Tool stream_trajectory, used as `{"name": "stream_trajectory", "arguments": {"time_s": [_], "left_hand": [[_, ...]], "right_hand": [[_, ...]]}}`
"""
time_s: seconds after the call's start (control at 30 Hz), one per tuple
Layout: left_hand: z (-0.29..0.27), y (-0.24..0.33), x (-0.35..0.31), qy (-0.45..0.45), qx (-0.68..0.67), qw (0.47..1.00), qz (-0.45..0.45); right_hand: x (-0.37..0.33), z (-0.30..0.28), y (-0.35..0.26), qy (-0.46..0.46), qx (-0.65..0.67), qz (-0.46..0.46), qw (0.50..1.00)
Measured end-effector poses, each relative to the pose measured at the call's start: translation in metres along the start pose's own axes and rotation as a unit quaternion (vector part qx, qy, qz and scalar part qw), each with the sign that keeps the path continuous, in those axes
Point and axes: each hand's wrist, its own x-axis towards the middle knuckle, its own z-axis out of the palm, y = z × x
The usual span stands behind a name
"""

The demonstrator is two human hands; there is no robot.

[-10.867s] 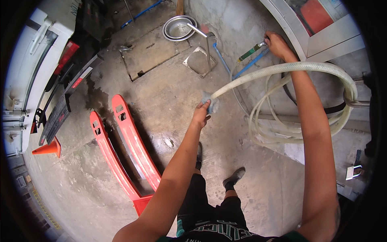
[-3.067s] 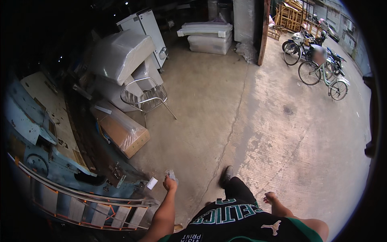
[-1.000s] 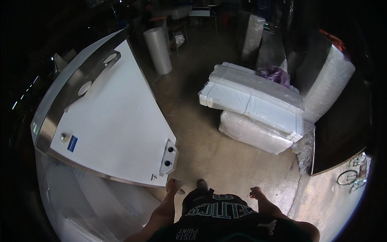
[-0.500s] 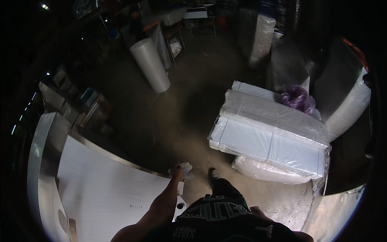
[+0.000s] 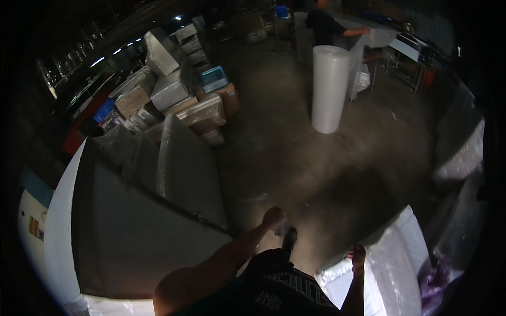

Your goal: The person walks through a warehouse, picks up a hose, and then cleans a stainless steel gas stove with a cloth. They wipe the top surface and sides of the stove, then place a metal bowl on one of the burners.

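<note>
My left hand (image 5: 273,216) hangs in front of me above the floor, its fingers closed on a crumpled piece of clear plastic film (image 5: 280,228). Only a small, dim part of the film shows below the fingers. My right hand (image 5: 358,256) is lower right, with loosely bent fingers and nothing seen in them. It appears over the edge of a white, plastic-wrapped package (image 5: 387,260); whether it touches the wrap I cannot tell. Purple plastic (image 5: 435,284) lies beside that package.
A tall roll of bubble wrap (image 5: 330,89) stands on the floor ahead. Behind it a person (image 5: 328,29) reaches toward a covered table. Large grey panels (image 5: 190,168) stand at my left, with stacked boxes (image 5: 176,87) beyond. A wrapped bundle (image 5: 464,152) is at far right.
My view has swung to the left, so the roll and the white package now sit farther right. My right hand has come into fuller view. The left hand still holds the film.
</note>
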Motion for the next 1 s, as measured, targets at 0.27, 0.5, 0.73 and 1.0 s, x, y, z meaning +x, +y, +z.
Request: {"name": "stream_trajectory", "arguments": {"time_s": [0.27,0.5,0.73,1.0], "left_hand": [[-0.033,0.176,0.211,-0.110,-0.088,0.990,-0.002],[0.009,0.345,0.370,-0.328,-0.132,0.864,0.358],[0.067,0.431,0.609,-0.352,-0.226,0.851,0.319],[0.147,0.505,0.918,-0.486,-0.532,0.667,-0.187]], "right_hand": [[0.136,0.078,-0.093,-0.127,0.240,0.125,0.954],[0.298,0.079,-0.182,-0.144,0.493,-0.007,0.858],[0.470,-0.032,-0.345,-0.076,0.497,-0.174,0.847],[0.728,-0.101,-0.560,0.048,0.084,-0.299,0.949]]}}
